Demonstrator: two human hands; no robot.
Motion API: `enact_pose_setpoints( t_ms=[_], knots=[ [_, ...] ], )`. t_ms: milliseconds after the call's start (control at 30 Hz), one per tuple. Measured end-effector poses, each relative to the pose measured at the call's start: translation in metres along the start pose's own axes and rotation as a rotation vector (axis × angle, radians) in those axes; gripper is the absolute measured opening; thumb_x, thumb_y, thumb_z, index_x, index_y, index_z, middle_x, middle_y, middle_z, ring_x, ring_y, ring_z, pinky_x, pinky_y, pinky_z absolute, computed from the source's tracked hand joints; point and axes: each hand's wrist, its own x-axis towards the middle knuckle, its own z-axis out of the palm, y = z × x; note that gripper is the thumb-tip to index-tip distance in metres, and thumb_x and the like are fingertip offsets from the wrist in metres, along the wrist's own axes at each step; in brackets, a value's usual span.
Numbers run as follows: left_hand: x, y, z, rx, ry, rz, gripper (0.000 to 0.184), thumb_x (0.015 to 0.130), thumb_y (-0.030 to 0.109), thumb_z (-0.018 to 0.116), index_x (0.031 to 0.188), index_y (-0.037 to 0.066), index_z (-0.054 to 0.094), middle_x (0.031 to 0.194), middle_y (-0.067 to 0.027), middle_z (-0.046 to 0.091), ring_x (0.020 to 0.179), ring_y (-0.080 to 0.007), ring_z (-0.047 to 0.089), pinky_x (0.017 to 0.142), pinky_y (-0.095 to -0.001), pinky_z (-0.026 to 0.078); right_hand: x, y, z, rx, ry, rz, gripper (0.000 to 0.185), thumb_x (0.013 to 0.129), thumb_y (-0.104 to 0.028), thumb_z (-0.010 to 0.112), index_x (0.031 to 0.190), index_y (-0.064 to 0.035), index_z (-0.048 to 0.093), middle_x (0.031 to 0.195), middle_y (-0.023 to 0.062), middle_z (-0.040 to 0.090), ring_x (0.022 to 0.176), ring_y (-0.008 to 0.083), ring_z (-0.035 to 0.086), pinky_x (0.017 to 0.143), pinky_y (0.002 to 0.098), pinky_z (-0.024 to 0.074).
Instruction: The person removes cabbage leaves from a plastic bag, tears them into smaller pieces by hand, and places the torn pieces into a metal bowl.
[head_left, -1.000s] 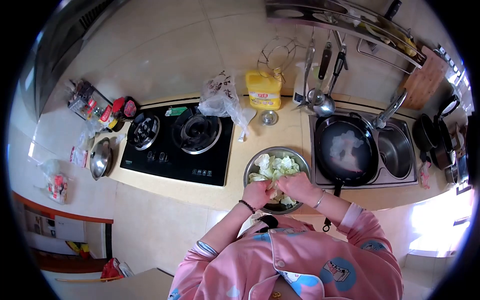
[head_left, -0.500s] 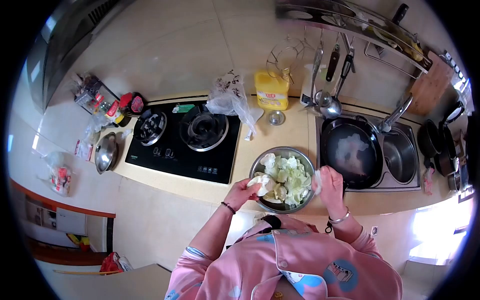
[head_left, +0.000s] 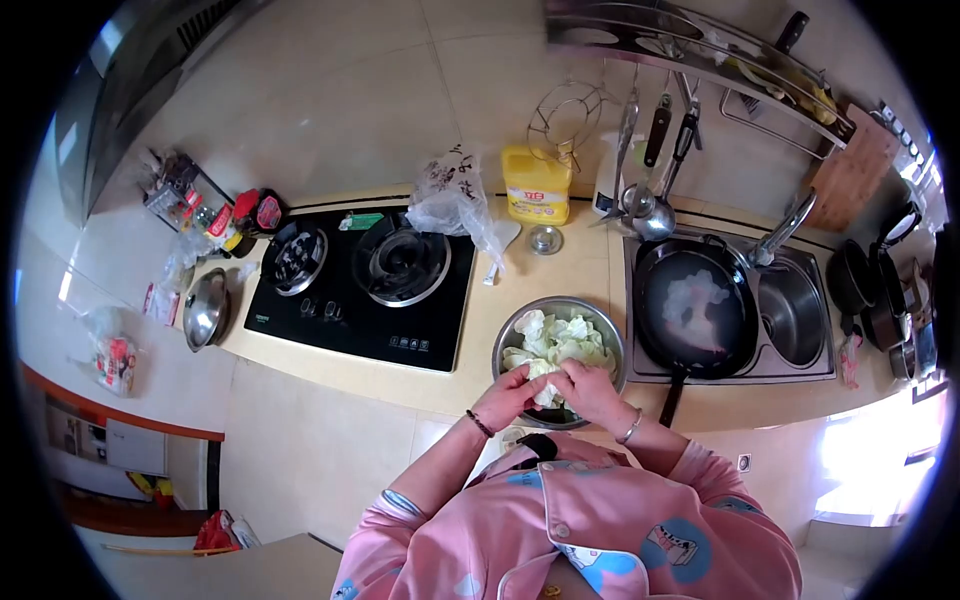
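A steel bowl (head_left: 503, 345) full of torn pale green cabbage leaves (head_left: 565, 338) sits on the counter, left of the sink. Over its near side my two hands meet. My left hand (head_left: 507, 396), with a dark beaded bracelet at the wrist, is closed on a cabbage piece. My right hand (head_left: 592, 392), a silver bangle behind it, pinches the same piece; its fingertips are partly hidden.
A black frying pan (head_left: 697, 310) with liquid and something pale in it rests over the sink (head_left: 797, 315). A gas stove (head_left: 360, 290) is at left. Behind the bowl stand a yellow jug (head_left: 536, 188) and a plastic bag (head_left: 450, 195). Utensils (head_left: 655, 215) hang on the wall.
Half a second ago my hands were apart on either side of the bowl, each holding a piece. Now they are together over its near side, the right having moved left.
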Motion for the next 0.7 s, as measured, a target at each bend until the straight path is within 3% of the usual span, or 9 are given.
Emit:
enact_pose_setpoints(
  t_ms=[100, 133, 233, 333, 367, 433, 533, 600, 700],
  knots=[
    [-0.004, 0.008, 0.021, 0.086, 0.279, -0.077, 0.032, 0.093, 0.035, 0.046, 0.101, 0.005, 0.055, 0.076, -0.0021, 0.055, 0.057, -0.0086, 0.049, 0.054, -0.0215, 0.044, -0.001, -0.010, 0.011, 0.022, 0.134, -0.009, 0.017, 0.084, -0.018, 0.051, 0.081, -0.0015, 0.049, 0.077, 0.0170, 0.056, 0.067, 0.0348, 0.057, 0.055, 0.0419, 0.0452],
    [0.011, -0.021, 0.018, 0.497, 0.432, 0.371, 0.032, 0.094, 0.032, 0.043, 0.097, 0.002, 0.055, 0.068, -0.0050, 0.052, 0.054, -0.0119, 0.048, 0.051, -0.0254, 0.042, 0.000, -0.009, 0.018, 0.020, 0.139, -0.016, 0.017, 0.084, -0.018, 0.051, 0.081, -0.0015, 0.049, 0.077, 0.0170, 0.056, 0.067, 0.0348, 0.057, 0.055, 0.0419, 0.0452],
    [0.012, -0.017, 0.027, 0.628, 0.586, 0.623, 0.035, 0.094, 0.035, 0.043, 0.090, 0.001, 0.053, 0.060, -0.0148, 0.048, 0.046, -0.0200, 0.046, 0.045, -0.0358, 0.037, 0.003, -0.008, 0.031, -0.264, 0.353, -0.270, 0.007, 0.080, -0.008, 0.049, 0.082, -0.0010, 0.050, 0.073, 0.0142, 0.054, 0.061, 0.0297, 0.056, 0.051, 0.0387, 0.0448],
    [0.007, -0.014, 0.024, 0.532, 0.532, 0.437, 0.032, 0.094, 0.033, 0.043, 0.092, 0.003, 0.054, 0.060, -0.0086, 0.051, 0.047, -0.0155, 0.048, 0.045, -0.0307, 0.039, -0.001, -0.021, 0.014, -0.415, 0.211, -0.209, 0.006, 0.077, -0.011, 0.052, 0.076, -0.0045, 0.052, 0.070, 0.0089, 0.052, 0.061, 0.0218, 0.057, 0.048, 0.0337, 0.0443],
    [0.003, -0.009, 0.021, 0.300, 0.370, 0.194, 0.030, 0.094, 0.031, 0.042, 0.091, 0.004, 0.055, 0.064, -0.0046, 0.051, 0.052, -0.0119, 0.048, 0.046, -0.0265, 0.039, 0.001, -0.025, 0.001, -0.415, 0.208, -0.207, 0.006, 0.077, -0.011, 0.052, 0.076, -0.0045, 0.052, 0.070, 0.0089, 0.052, 0.061, 0.0218, 0.057, 0.048, 0.0337, 0.0443],
    [-0.002, -0.007, 0.022, -0.164, 0.150, -0.165, 0.026, 0.095, 0.027, 0.039, 0.096, 0.008, 0.056, 0.073, 0.0010, 0.053, 0.058, -0.0059, 0.047, 0.047, -0.0191, 0.038, 0.006, -0.029, -0.025, -0.475, 0.139, -0.692, 0.015, 0.074, -0.019, 0.056, 0.066, -0.0077, 0.049, 0.056, 0.0027, 0.049, 0.050, 0.0175, 0.055, 0.042, 0.0298, 0.0431],
    [0.004, -0.011, 0.021, -0.142, 0.129, -0.292, 0.025, 0.095, 0.025, 0.039, 0.101, 0.007, 0.055, 0.075, -0.0007, 0.053, 0.058, -0.0065, 0.048, 0.045, -0.0207, 0.037, 0.015, -0.026, -0.042, -0.331, 0.060, -0.993, 0.014, 0.066, -0.016, 0.060, 0.061, -0.0101, 0.049, 0.061, 0.0006, 0.049, 0.053, 0.0143, 0.053, 0.042, 0.0270, 0.0418],
    [0.017, 0.000, 0.008, -0.112, 0.276, -0.185, 0.034, 0.092, 0.040, 0.044, 0.088, 0.009, 0.056, 0.057, 0.0014, 0.049, 0.042, -0.0078, 0.040, 0.036, -0.0225, 0.027, 0.004, -0.064, -0.066, -0.145, 0.082, -0.987, 0.015, 0.064, -0.013, 0.061, 0.060, -0.0102, 0.047, 0.058, 0.0009, 0.046, 0.049, 0.0164, 0.050, 0.041, 0.0283, 0.0400],
    [0.029, -0.017, -0.020, -0.364, 0.372, -0.255, 0.034, 0.091, 0.041, 0.046, 0.091, 0.009, 0.056, 0.066, -0.0006, 0.055, 0.051, -0.0104, 0.050, 0.041, -0.0246, 0.037, -0.009, -0.080, -0.081, 0.113, 0.190, -0.968, 0.017, 0.072, -0.013, 0.065, 0.066, -0.0074, 0.050, 0.063, 0.0062, 0.049, 0.052, 0.0217, 0.052, 0.043, 0.0338, 0.0385]
  ],
)
